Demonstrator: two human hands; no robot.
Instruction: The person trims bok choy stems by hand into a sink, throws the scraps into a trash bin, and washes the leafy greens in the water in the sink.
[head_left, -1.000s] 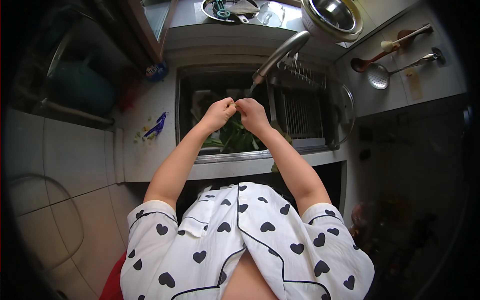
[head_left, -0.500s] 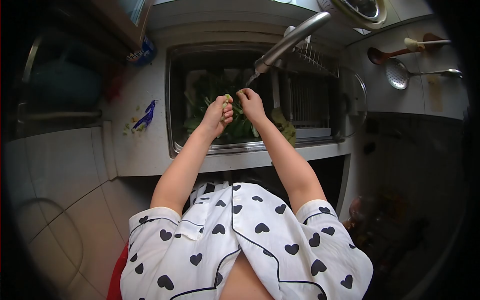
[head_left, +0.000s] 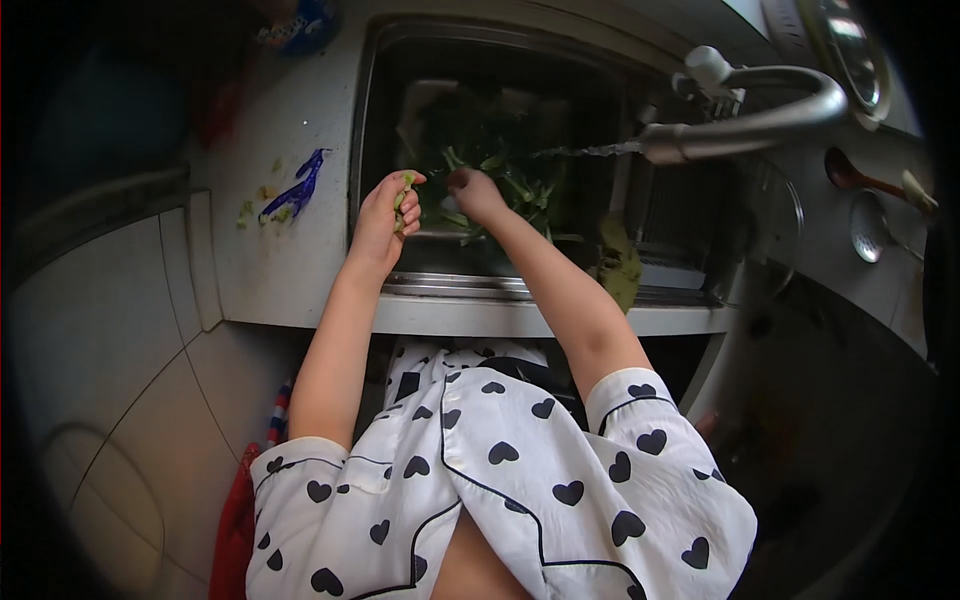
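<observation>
My left hand (head_left: 388, 215) is closed around some pale green vegetable stem pieces (head_left: 404, 198), held over the left rim of the sink. My right hand (head_left: 474, 197) reaches down into the sink among leafy greens (head_left: 530, 195); its fingers are dark and partly hidden, so their grip does not show. The greens lie in a heap in the metal sink (head_left: 465, 288), with stems and leaves spread around the right hand. Water (head_left: 590, 151) runs from the curved tap (head_left: 740, 135) into the basin.
Left of the sink, a blue wrapper (head_left: 295, 192) lies on the counter (head_left: 255, 285) beside green scraps (head_left: 245, 212). A yellow-green cloth (head_left: 618, 265) hangs over the sink's divider. A ladle (head_left: 860, 172) and a skimmer (head_left: 866, 228) hang at the right.
The view has turned and shifted. My hands, close together before, are now apart: the left is nearer the sink's left rim with its stem pieces, the right lower in the basin at the greens.
</observation>
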